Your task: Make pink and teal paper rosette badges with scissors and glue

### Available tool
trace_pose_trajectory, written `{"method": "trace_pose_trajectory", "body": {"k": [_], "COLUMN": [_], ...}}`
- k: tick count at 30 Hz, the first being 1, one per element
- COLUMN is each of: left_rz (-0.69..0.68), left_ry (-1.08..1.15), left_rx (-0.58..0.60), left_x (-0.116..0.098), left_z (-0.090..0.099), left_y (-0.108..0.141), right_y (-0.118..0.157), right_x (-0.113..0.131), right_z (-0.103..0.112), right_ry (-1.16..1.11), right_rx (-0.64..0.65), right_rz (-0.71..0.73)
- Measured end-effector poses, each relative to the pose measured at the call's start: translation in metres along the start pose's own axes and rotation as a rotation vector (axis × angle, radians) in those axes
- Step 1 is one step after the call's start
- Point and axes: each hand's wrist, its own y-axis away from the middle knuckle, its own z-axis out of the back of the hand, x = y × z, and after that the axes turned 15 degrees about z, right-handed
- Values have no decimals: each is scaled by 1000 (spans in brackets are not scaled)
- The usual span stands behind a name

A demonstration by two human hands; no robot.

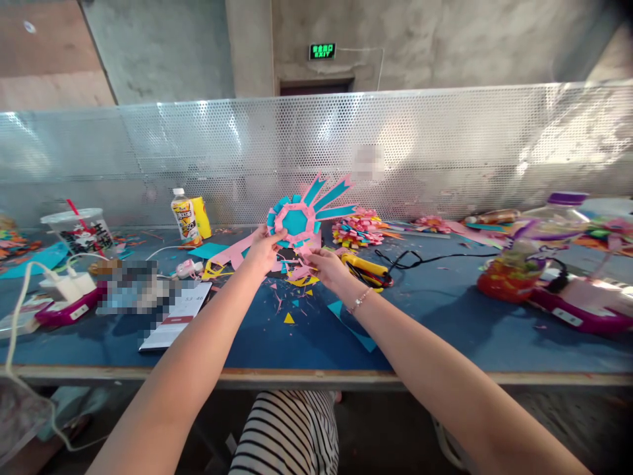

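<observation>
A paper rosette [297, 223] in blue and pink is held up over the table, its forked ribbon tails pointing up and to the right. My left hand [266, 249] is closed on its lower left edge, thumb on the front. At the lower rim, my right hand [327, 265] pinches a small pink paper piece [305, 251]; I cannot tell whether that piece is joined to the rosette. Below the hands lie paper scraps [289, 318] in several colours. Just right of my right hand rests a yellow glue gun [366, 269] with a black cord.
A heap of colourful paper loops [360, 228] sits behind the glue gun. Leftward are a phone [180, 316], a drink bottle [186, 218], a plastic cup [79, 231] and a power strip [72, 310]. A purple-capped jug [534, 251] stands right. A perforated metal screen [198, 152] backs the table.
</observation>
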Motion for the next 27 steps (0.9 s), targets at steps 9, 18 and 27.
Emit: {"method": "trace_pose_trajectory", "body": {"k": [9,18,27], "left_rz": [-50,-122,-120], "left_ry": [5,-50,-31], "left_rx": [82,20,-49], "left_x": [4,11,17], "left_z": [-13,-15,-19], "left_y": [8,9,9], "right_y": [3,11,12], "right_x": [6,-5,-7], "right_z": [-4,-24,-28], "right_ry": [-107,-237,-249], "right_rx": [32,96,38], "right_rz": [44,163,188]}}
